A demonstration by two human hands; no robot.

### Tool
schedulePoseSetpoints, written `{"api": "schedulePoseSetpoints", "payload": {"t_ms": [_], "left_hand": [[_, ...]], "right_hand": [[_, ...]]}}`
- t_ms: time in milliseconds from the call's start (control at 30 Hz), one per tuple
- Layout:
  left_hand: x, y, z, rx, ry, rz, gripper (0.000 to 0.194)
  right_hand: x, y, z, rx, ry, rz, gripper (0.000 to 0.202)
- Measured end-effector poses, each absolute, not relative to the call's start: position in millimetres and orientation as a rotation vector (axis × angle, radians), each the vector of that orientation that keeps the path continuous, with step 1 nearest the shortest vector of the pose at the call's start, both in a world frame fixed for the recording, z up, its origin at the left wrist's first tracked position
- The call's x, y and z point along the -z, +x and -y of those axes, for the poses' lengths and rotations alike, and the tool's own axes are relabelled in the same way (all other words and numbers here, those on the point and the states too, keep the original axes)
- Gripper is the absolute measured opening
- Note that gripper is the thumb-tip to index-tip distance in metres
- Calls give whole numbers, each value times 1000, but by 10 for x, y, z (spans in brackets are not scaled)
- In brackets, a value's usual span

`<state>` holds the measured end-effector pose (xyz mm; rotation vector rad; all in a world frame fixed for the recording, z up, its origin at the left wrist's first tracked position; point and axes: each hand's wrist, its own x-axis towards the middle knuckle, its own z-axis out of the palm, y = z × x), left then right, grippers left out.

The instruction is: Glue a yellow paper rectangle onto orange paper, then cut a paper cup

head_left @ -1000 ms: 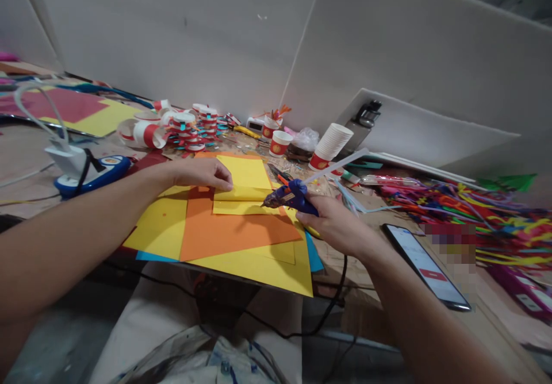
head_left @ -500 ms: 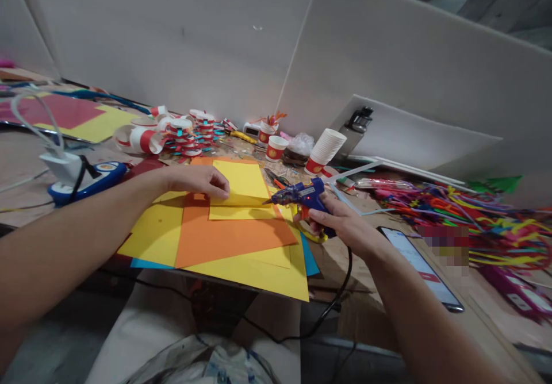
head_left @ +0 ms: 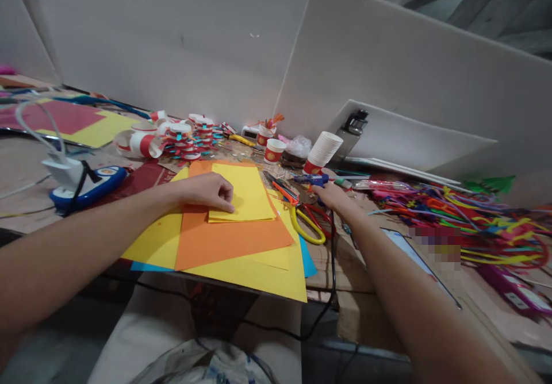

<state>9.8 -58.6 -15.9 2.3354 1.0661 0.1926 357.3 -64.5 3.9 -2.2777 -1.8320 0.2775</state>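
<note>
My left hand [head_left: 211,193] rests with curled fingers on a folded yellow paper [head_left: 245,191], the fingertips pressed to its lower left part. Beneath it lie an orange sheet [head_left: 241,245] and larger yellow sheets [head_left: 267,277], with a blue sheet [head_left: 307,260] showing at the edge. To the right, my right hand [head_left: 331,195] is closed around the blue hot glue gun [head_left: 313,179], low over the table behind the scissors. Its black cord [head_left: 332,269] hangs down past the table edge. Yellow-handled scissors [head_left: 308,229] lie beside the papers.
A stack of paper cups [head_left: 323,151] and a dark bottle [head_left: 348,137] stand at the back. Cut red-and-white cup pieces [head_left: 179,137] are piled left of them. At left sits a blue power strip [head_left: 90,188]; at right are colourful pipe cleaners [head_left: 474,211] and a phone [head_left: 414,257].
My right hand has carried the glue gun away from the yellow paper, right and back. The paper's raised flap now lies flat under my left hand, and the scissors are uncovered.
</note>
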Motion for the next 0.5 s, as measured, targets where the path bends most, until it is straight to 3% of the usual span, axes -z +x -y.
{"api": "schedulePoseSetpoints", "payload": {"t_ms": [133,200,267,367,500], "left_hand": [[143,128,632,-169,2353,-1075,35],[134,135,643,-155,2356,-1077,36],[129,141,651,-146,2357,-1092,36],[130,147,657,-132,2371,-1087,35],[151,133,635,-109,2381,-1054,35]], "right_hand": [[-69,3392,777,93,-2308,1885,43],[-101,3195,905,367,-2094,1989,41],[-113,2943,1047,270,-1751,2189,38],[-57,2579,1256,-91,-1272,2537,49],[77,2358,1452,-461,-1170,2829,78]]}}
